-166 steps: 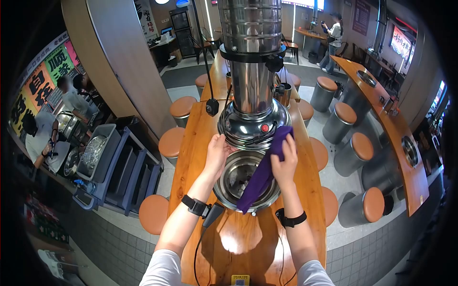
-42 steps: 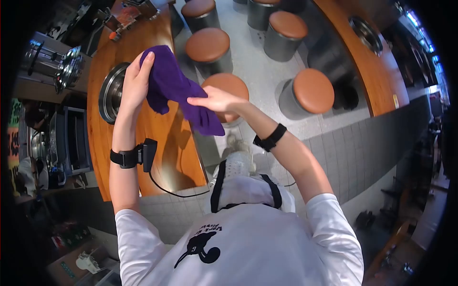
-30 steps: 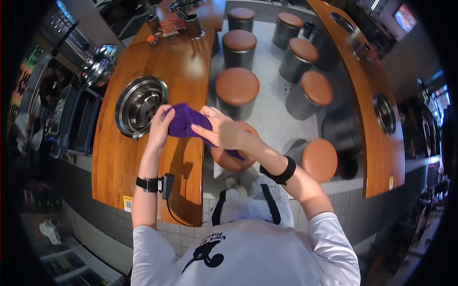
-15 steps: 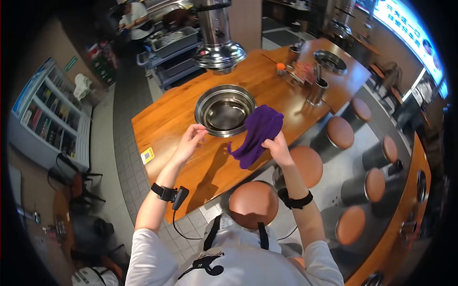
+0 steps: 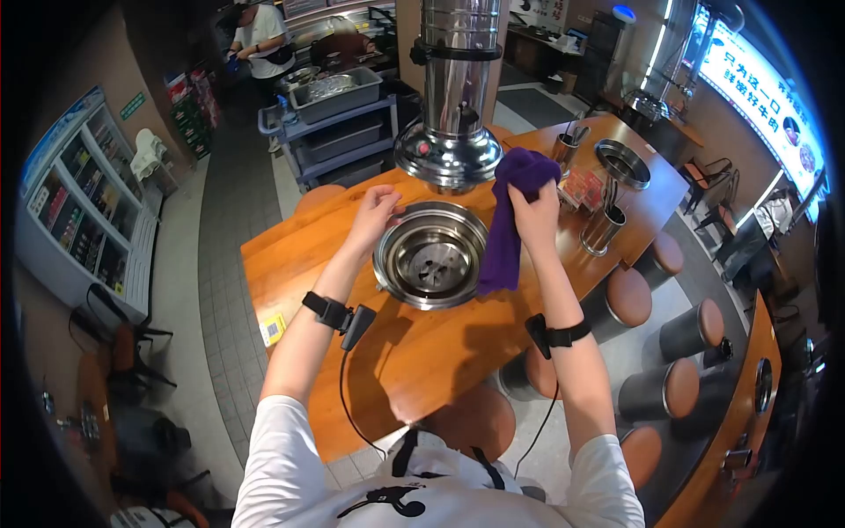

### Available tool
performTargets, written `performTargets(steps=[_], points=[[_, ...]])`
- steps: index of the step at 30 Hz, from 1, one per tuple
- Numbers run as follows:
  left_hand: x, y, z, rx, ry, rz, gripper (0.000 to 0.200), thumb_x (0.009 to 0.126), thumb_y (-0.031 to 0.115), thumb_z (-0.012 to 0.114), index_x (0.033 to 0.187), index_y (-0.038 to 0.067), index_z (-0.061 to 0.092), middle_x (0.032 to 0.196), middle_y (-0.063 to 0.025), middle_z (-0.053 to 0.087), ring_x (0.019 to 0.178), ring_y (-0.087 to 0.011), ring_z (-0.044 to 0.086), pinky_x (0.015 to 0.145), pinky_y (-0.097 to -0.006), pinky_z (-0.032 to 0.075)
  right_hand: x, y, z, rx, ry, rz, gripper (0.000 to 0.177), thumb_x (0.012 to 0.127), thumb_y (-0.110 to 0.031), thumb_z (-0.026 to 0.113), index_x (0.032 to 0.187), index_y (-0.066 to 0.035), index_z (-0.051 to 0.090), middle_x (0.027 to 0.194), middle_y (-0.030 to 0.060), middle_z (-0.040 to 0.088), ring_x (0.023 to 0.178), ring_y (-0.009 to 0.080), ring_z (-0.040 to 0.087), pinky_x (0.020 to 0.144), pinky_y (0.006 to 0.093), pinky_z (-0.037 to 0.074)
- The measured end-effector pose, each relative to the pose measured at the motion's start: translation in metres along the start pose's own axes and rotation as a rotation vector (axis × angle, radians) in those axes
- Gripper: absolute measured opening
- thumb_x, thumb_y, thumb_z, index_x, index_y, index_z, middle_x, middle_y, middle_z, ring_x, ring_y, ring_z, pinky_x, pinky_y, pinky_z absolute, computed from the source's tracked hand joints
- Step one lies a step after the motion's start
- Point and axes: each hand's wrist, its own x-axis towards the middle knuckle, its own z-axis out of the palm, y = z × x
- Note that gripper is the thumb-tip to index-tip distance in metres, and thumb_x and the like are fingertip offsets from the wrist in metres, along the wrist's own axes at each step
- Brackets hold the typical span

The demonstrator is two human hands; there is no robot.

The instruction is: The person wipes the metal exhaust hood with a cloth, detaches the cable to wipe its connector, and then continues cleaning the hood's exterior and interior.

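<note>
My right hand (image 5: 538,216) grips a purple cloth (image 5: 503,238), which hangs down beside the right rim of a round metal grill basin (image 5: 387,280) set into the wooden table (image 5: 308,255). Part of the cloth bunches up above the fingers, near the shiny hood of an exhaust pipe (image 5: 449,157). Over the basin's upper left side is my left hand (image 5: 377,215), holding nothing, with loosely bent fingers and the thumb apart. Dark holes show in the basin's floor.
A metal utensil holder (image 5: 603,231), a second holder (image 5: 563,154) and another grill basin (image 5: 623,164) are farther along the table. Round brown stools (image 5: 628,297) line its right side. A cart with grey tubs (image 5: 339,95) stands behind, near another person (image 5: 264,44).
My right hand has raised the cloth up toward the hood, and the cloth now hangs lengthwise. My left hand has moved slightly up and right. The view has shifted, showing more of the background.
</note>
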Motion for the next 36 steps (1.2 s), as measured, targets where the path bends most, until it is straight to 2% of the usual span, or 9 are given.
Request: performTargets(steps=[2, 7, 13, 16, 20, 23, 24, 27, 36], points=[[0.037, -0.008, 0.003, -0.125, -0.044, -0.01, 0.038, 0.089, 0.025, 0.05, 0.118, 0.003, 0.038, 0.114, -0.0097, 0.047, 0.09, -0.015, 0.054, 0.076, -0.0257, 0.047, 0.013, 0.012, 0.027, -0.124, -0.035, -0.017, 0.029, 0.07, -0.01, 0.062, 0.098, -0.001, 0.059, 0.102, 0.0163, 0.054, 0.096, 0.0321, 0.052, 0.083, 0.0366, 0.042], [0.089, -0.034, 0.015, -0.268, -0.054, 0.091, 0.028, 0.095, 0.031, 0.036, 0.101, 0.005, 0.046, 0.088, -0.0062, 0.058, 0.073, -0.0117, 0.057, 0.067, -0.0224, 0.047, 0.0, 0.011, 0.072, -0.47, -0.204, -0.112, 0.027, 0.068, -0.014, 0.063, 0.093, -0.002, 0.062, 0.103, 0.0182, 0.051, 0.097, 0.0353, 0.05, 0.083, 0.0408, 0.043], [0.09, -0.035, 0.019, -0.484, -0.145, 0.09, 0.024, 0.096, 0.026, 0.035, 0.101, 0.005, 0.046, 0.087, -0.0065, 0.058, 0.07, -0.0109, 0.055, 0.064, -0.0222, 0.047, -0.016, 0.026, 0.072, -0.277, -0.127, -0.008, 0.024, 0.069, -0.008, 0.067, 0.091, -0.002, 0.062, 0.099, 0.0167, 0.052, 0.087, 0.0299, 0.056, 0.074, 0.0351, 0.047], [0.091, -0.034, 0.022, -0.486, -0.168, 0.038, 0.023, 0.095, 0.024, 0.037, 0.098, 0.004, 0.047, 0.086, -0.0063, 0.059, 0.07, -0.0122, 0.056, 0.063, -0.022, 0.047, -0.012, 0.029, 0.073, -0.094, 0.056, 0.24, 0.026, 0.077, -0.011, 0.065, 0.097, 0.002, 0.055, 0.094, 0.0095, 0.054, 0.083, 0.0179, 0.057, 0.07, 0.0283, 0.046], [0.089, -0.034, 0.021, -0.497, -0.191, 0.057, 0.022, 0.095, 0.023, 0.037, 0.099, 0.004, 0.047, 0.086, -0.006, 0.058, 0.071, -0.0118, 0.055, 0.064, -0.0216, 0.046, -0.003, 0.04, 0.074, 0.208, 0.246, 0.44, 0.033, 0.08, -0.009, 0.061, 0.108, 0.001, 0.045, 0.092, 0.0091, 0.057, 0.079, 0.0148, 0.056, 0.07, 0.0247, 0.045], [0.085, -0.032, 0.016, -0.505, -0.18, 0.024, 0.021, 0.095, 0.023, 0.038, 0.099, 0.004, 0.047, 0.087, -0.006, 0.058, 0.072, -0.0116, 0.055, 0.066, -0.0219, 0.047, 0.005, 0.048, 0.066, 0.462, 0.292, 0.708, 0.03, 0.085, -0.015, 0.056, 0.109, -0.002, 0.045, 0.084, 0.0089, 0.057, 0.067, 0.017, 0.057, 0.058, 0.0276, 0.047], [0.086, -0.032, 0.015, -0.489, -0.201, 0.003, 0.021, 0.095, 0.023, 0.038, 0.1, 0.005, 0.047, 0.088, -0.0061, 0.058, 0.073, -0.0117, 0.055, 0.067, -0.0221, 0.047, 0.008, 0.044, 0.064, 0.521, 0.282, 0.817, 0.031, 0.085, -0.017, 0.055, 0.111, -0.002, 0.048, 0.094, 0.0072, 0.057, 0.08, 0.0156, 0.057, 0.068, 0.0276, 0.048], [0.081, -0.026, 0.012, -0.478, -0.212, -0.01, 0.022, 0.094, 0.024, 0.04, 0.1, 0.005, 0.047, 0.089, -0.0066, 0.058, 0.076, -0.0126, 0.055, 0.068, -0.0224, 0.047, 0.014, 0.075, 0.063, 0.67, 0.23, 0.824, 0.03, 0.083, -0.017, 0.056, 0.106, -0.002, 0.045, 0.083, 0.0091, 0.056, 0.068, 0.0189, 0.058, 0.056, 0.0305, 0.05], [0.09, -0.017, -0.001, -0.263, -0.094, 0.077, 0.028, 0.088, 0.025, 0.053, 0.105, 0.004, 0.046, 0.097, -0.0054, 0.054, 0.08, -0.009, 0.053, 0.069, -0.0208, 0.042, 0.017, 0.098, 0.061, 0.642, 0.155, 0.722, 0.029, 0.08, -0.007, 0.054, 0.108, -0.003, 0.047, 0.09, 0.0061, 0.055, 0.079, 0.0141, 0.055, 0.067, 0.0257, 0.046]])
